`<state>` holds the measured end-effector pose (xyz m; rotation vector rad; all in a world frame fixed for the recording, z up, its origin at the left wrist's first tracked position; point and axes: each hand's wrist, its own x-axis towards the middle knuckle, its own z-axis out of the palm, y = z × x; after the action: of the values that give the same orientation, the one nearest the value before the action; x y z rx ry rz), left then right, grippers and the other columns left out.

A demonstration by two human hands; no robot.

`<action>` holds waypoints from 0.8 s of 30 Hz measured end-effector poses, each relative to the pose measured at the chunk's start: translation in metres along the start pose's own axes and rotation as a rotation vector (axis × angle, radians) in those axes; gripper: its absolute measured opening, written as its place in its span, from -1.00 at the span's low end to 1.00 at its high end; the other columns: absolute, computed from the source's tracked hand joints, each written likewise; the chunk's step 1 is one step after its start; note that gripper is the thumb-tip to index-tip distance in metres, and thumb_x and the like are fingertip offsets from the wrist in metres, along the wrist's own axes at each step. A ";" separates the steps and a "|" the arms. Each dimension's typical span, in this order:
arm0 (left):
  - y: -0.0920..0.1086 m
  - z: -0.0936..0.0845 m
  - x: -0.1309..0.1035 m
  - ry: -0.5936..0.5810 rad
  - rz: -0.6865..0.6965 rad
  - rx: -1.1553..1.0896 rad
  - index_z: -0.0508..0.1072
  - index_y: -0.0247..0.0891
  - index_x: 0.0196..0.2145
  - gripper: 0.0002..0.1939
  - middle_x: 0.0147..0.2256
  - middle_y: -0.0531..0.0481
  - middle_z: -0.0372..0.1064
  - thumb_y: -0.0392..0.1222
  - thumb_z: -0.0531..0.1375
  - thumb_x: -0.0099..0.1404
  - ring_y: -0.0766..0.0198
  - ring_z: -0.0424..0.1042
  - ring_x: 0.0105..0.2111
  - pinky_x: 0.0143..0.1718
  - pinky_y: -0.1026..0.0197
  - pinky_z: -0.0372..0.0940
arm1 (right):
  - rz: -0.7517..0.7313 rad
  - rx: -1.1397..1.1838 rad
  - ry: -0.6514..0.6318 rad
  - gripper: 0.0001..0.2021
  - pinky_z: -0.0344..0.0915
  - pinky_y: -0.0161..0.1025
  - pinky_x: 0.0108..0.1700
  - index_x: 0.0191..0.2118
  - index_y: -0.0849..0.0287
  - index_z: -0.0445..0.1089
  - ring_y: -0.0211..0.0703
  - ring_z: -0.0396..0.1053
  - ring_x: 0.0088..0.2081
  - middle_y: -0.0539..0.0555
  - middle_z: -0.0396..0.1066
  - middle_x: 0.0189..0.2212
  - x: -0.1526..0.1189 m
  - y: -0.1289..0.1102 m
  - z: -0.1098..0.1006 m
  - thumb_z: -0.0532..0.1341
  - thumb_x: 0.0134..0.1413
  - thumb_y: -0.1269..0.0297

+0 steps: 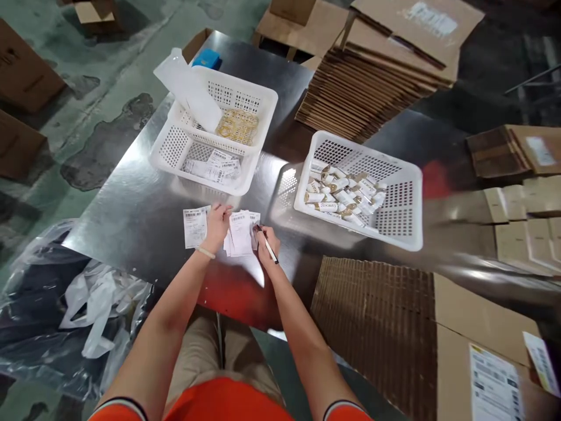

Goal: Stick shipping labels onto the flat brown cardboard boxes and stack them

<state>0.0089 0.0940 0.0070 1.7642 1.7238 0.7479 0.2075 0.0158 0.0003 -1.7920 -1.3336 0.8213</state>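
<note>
In my right hand point(267, 241) is a white pen point(270, 251) with black ends, its tip near the right edge of a small pile of printed paper slips point(240, 237). The pile lies on the metal table close to the table's near edge. My left hand point(216, 228), fingers curled, rests between this pile and another printed slip point(195, 227) on its left, partly covering that slip. Whether the left fingers pinch any paper is hidden. A pale band circles the left wrist.
Beyond my hands stands a divided white basket point(265, 126) with slips and yellow rubber bands. A white basket point(412, 216) at right holds small white-and-brown rolls. Flattened cardboard point(350, 93) is stacked behind; more cardboard point(377, 327) stands at the near right. Plastic bags point(94, 304) lie left.
</note>
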 end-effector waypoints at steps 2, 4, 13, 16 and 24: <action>-0.003 -0.009 -0.002 0.029 0.004 -0.011 0.62 -0.23 -0.07 -0.79 -0.16 -0.11 0.50 -0.34 0.20 0.43 0.14 0.54 -0.20 -0.10 0.07 0.49 | -0.015 0.006 -0.004 -0.65 0.42 -0.06 -0.10 -0.19 0.12 0.48 0.01 0.52 -0.18 0.17 0.59 -0.22 0.000 0.002 0.002 0.09 0.30 -0.03; -0.001 -0.010 -0.006 0.014 0.021 0.011 0.60 -0.22 -0.06 -0.82 -0.12 -0.12 0.49 -0.22 0.32 0.39 0.09 0.54 -0.15 -0.06 0.04 0.48 | -0.033 0.009 -0.006 -0.67 0.43 -0.04 -0.07 -0.21 0.11 0.48 0.02 0.52 -0.13 0.18 0.59 -0.19 0.000 0.005 0.004 0.10 0.28 0.00; 0.006 0.016 -0.005 -0.057 -0.105 0.134 0.50 -0.21 -0.20 -0.77 -0.09 -0.15 0.52 -0.26 0.46 0.24 -0.03 0.51 -0.07 0.03 -0.11 0.41 | -0.058 0.041 -0.009 -0.72 0.44 -0.05 0.01 -0.26 0.08 0.46 0.01 0.54 -0.08 0.15 0.63 -0.15 0.002 0.009 0.005 0.12 0.24 0.02; 0.004 0.002 0.001 -0.067 -0.111 0.052 0.50 -0.23 -0.08 -0.80 -0.19 -0.10 0.56 -0.36 0.30 0.35 0.07 0.54 -0.16 -0.04 -0.03 0.41 | -0.014 0.061 0.002 -0.71 0.45 -0.05 -0.03 -0.23 0.09 0.47 0.03 0.56 -0.10 0.17 0.64 -0.13 0.002 0.009 0.002 0.13 0.24 0.01; -0.022 -0.067 -0.002 0.228 -0.213 -0.206 0.56 -0.26 -0.29 -0.93 -0.38 0.03 0.51 -0.29 0.25 0.35 0.26 0.45 -0.38 -0.31 0.21 0.37 | 0.208 0.499 0.173 -0.61 0.47 -0.11 -0.22 -0.21 0.09 0.39 -0.04 0.55 -0.27 0.16 0.63 -0.25 0.004 0.008 0.003 0.18 0.19 -0.17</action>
<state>-0.0547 0.0932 0.0372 1.3763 1.8709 1.0216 0.2097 0.0190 -0.0088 -1.5692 -0.7544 0.9841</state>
